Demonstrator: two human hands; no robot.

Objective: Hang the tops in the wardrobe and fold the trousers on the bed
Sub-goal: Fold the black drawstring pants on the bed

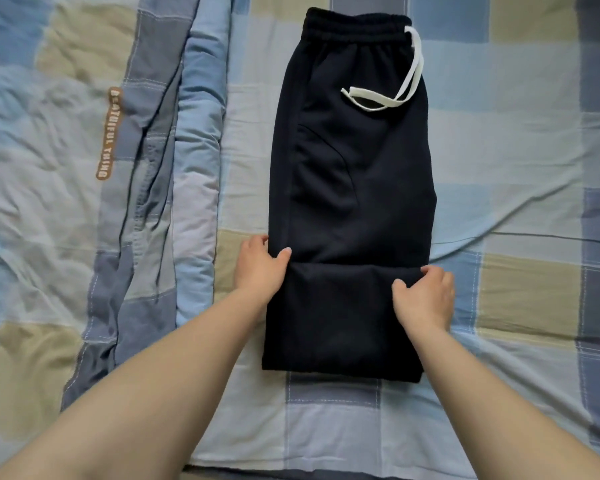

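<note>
Dark navy trousers lie lengthwise on the bed, the elastic waistband at the far end with a white drawstring looped on top. The leg end is folded up over itself near me, making a thicker lower panel. My left hand grips the left end of that fold's upper edge, thumb on top of the cloth. My right hand pinches the right end of the same edge, thumb on the fabric and fingers curled over the side.
The bed carries a checked sheet in blue, beige and grey. A rumpled quilt of the same pattern lies along the left, with a brown printed label. The bed's near edge runs along the bottom of the view.
</note>
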